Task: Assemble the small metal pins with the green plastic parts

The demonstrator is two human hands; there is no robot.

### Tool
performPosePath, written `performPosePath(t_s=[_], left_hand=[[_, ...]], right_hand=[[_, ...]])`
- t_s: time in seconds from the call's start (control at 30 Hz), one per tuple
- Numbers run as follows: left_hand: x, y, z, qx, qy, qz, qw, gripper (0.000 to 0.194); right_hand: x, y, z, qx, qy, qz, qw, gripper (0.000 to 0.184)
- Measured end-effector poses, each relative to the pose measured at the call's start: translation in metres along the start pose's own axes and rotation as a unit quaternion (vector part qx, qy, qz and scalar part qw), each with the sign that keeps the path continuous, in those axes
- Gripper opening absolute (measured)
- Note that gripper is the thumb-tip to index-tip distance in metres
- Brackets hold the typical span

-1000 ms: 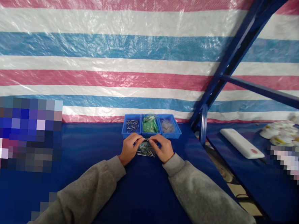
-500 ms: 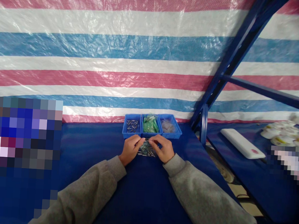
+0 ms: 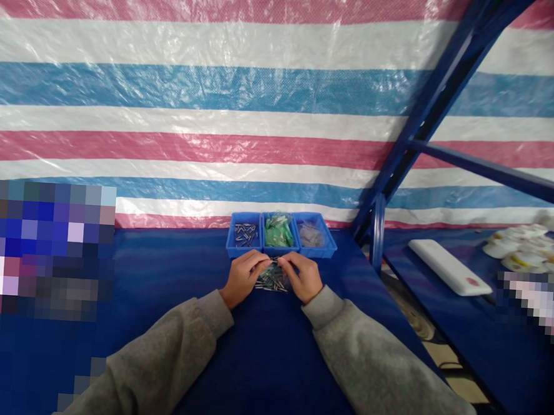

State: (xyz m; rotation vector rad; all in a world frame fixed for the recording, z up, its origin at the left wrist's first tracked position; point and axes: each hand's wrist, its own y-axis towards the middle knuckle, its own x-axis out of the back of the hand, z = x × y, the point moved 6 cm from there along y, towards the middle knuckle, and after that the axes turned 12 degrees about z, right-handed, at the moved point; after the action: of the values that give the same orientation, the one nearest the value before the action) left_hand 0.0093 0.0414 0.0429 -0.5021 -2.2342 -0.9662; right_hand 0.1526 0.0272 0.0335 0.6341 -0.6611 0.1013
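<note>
Bins point(image 3: 237, 251) beyond metal pile point(image 3: 272, 285) | striped sheet point(image 3: 191, 146) behind | white block point(image 3: 447, 265) rightward

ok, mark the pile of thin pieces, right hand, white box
Pile of thin pieces point(image 3: 272, 278): head view, visible middle.
Right hand point(image 3: 305, 275): head view, back of hand.
White box point(image 3: 449, 266): head view, top face.

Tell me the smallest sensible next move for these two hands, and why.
Probably ease the left hand and right hand slightly toward each other: their fingertips face across a small gap, seemingly pinching opposite ends of a slim metal piece, with loose metal pins close by. Any joint is too small to make out.
</note>
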Motion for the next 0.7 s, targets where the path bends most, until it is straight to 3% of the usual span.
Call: performPosePath(t_s=[0.33,0.7], left_hand=[[0.003,-0.0044,0.007,0.051,0.039,-0.023,0.998,0.034],[0.0016,-0.0031,0.0053,0.025,0.005,-0.025,0.999,0.022]], right_hand=[[-0.0028,-0.0011,0.0043,0.025,0.022,0.009,0.999,0.016],[0.0006,-0.0006,0.0015,0.012,0.004,-0.001,1.0,0.02]])
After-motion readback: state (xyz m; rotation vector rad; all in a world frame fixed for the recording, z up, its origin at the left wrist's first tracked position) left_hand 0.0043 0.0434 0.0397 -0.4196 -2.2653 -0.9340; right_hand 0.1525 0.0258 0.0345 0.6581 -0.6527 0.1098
